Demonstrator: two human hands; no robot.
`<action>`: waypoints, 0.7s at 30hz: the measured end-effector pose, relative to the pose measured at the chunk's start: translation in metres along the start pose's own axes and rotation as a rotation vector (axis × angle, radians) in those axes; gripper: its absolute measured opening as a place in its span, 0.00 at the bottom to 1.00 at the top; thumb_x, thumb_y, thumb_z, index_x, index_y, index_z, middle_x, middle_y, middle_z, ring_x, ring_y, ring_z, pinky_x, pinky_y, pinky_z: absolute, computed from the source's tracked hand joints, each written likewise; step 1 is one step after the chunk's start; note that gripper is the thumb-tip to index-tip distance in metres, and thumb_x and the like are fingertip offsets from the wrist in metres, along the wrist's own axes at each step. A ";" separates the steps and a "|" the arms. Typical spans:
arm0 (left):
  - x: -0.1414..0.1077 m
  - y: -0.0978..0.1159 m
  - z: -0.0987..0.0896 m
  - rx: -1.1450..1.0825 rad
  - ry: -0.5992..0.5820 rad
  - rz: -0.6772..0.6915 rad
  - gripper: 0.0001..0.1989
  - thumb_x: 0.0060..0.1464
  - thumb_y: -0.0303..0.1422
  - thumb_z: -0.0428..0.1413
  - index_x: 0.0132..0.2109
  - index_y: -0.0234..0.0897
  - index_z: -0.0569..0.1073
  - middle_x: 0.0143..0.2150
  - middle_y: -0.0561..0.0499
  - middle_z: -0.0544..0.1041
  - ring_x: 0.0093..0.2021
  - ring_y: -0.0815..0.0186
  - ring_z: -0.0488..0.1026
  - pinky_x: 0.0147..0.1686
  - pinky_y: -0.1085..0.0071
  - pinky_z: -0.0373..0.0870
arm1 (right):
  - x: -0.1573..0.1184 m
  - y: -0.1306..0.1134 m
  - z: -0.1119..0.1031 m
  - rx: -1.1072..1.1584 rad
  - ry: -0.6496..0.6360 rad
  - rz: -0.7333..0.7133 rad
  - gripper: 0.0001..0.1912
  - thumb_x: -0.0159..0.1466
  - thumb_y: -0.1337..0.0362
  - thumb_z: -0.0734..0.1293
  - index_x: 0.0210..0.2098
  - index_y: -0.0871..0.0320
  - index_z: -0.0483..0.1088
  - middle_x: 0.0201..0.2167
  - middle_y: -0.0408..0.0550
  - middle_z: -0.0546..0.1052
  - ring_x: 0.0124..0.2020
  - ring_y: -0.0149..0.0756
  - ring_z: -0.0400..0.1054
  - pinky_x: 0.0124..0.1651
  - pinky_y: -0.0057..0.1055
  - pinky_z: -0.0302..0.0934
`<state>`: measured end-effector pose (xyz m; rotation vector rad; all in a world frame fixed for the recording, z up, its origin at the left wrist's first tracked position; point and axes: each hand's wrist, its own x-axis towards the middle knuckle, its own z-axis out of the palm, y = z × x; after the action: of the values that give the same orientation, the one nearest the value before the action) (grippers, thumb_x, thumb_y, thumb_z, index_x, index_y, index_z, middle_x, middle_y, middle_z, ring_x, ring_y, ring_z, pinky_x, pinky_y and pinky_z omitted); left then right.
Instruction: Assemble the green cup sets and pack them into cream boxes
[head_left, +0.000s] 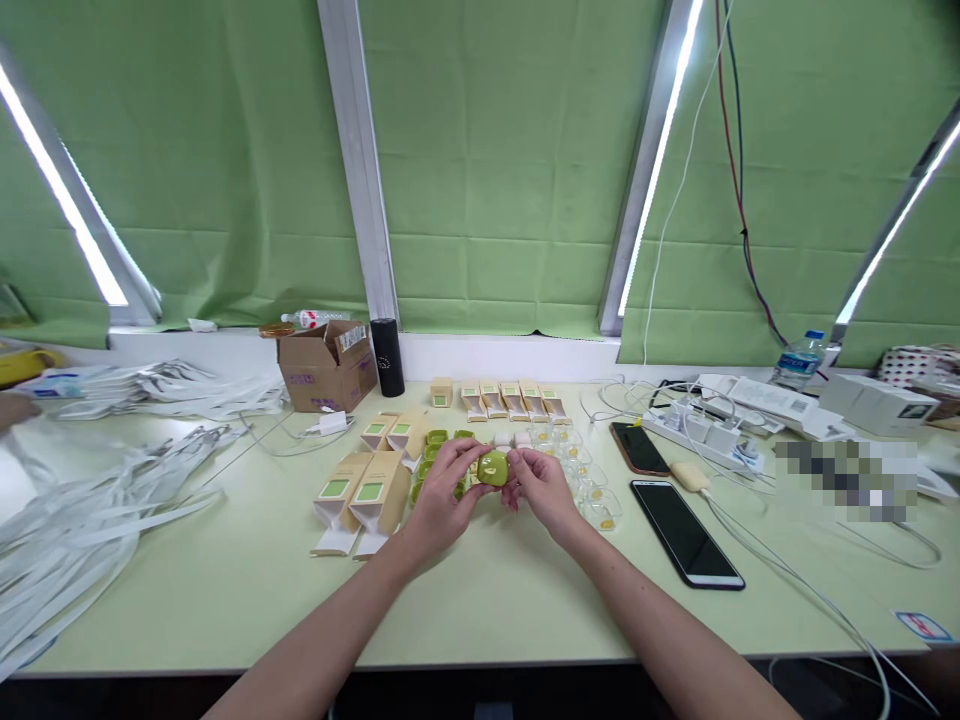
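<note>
A small glossy green rounded-square case (pixel 493 468) is held up over the table between my two hands. The fingers and thumb of my left hand (pixel 442 492) close on its left side. At its right edge, the fingertips of my right hand (pixel 546 490) pinch it. Several similar green pieces (pixel 436 437) stand in rows behind and partly under my left hand. Beside my right hand lie several clear plastic pieces with yellow spots (pixel 602 512). To the left of my left hand, cardboard boxes with green windows (pixel 381 488) lie with their white end flaps open.
More small boxes (pixel 512 400) line the back. A brown carton (pixel 326 370) and black tumbler (pixel 387 357) stand at back left. White straps (pixel 82 530) cover the left side, near another person's hand (pixel 16 410). Phones (pixel 686 533), a power strip (pixel 701 440) and cables lie right.
</note>
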<state>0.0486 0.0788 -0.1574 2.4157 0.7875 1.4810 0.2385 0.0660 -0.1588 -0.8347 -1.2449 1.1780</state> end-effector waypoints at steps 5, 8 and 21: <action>0.000 0.001 -0.001 -0.027 -0.002 -0.085 0.24 0.62 0.30 0.61 0.64 0.44 0.72 0.58 0.42 0.73 0.59 0.53 0.72 0.58 0.55 0.73 | -0.002 -0.004 -0.002 0.037 -0.047 -0.016 0.29 0.61 0.36 0.71 0.30 0.58 0.73 0.21 0.45 0.77 0.18 0.31 0.70 0.19 0.26 0.62; 0.002 0.002 -0.001 -0.068 0.001 -0.145 0.21 0.62 0.32 0.62 0.61 0.45 0.75 0.56 0.43 0.74 0.55 0.55 0.74 0.55 0.57 0.75 | -0.003 -0.006 -0.002 0.055 -0.069 0.000 0.29 0.60 0.35 0.72 0.31 0.58 0.74 0.23 0.47 0.79 0.19 0.31 0.70 0.20 0.26 0.62; 0.015 -0.010 -0.004 -0.568 0.153 -0.626 0.28 0.51 0.56 0.67 0.44 0.35 0.80 0.33 0.49 0.79 0.35 0.62 0.75 0.35 0.70 0.73 | -0.005 -0.028 -0.027 -0.267 0.211 -0.167 0.17 0.62 0.49 0.70 0.37 0.58 0.77 0.22 0.44 0.76 0.21 0.33 0.67 0.27 0.30 0.62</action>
<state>0.0470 0.0946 -0.1480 1.4776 0.8902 1.3836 0.2713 0.0582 -0.1380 -1.0028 -1.2852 0.7789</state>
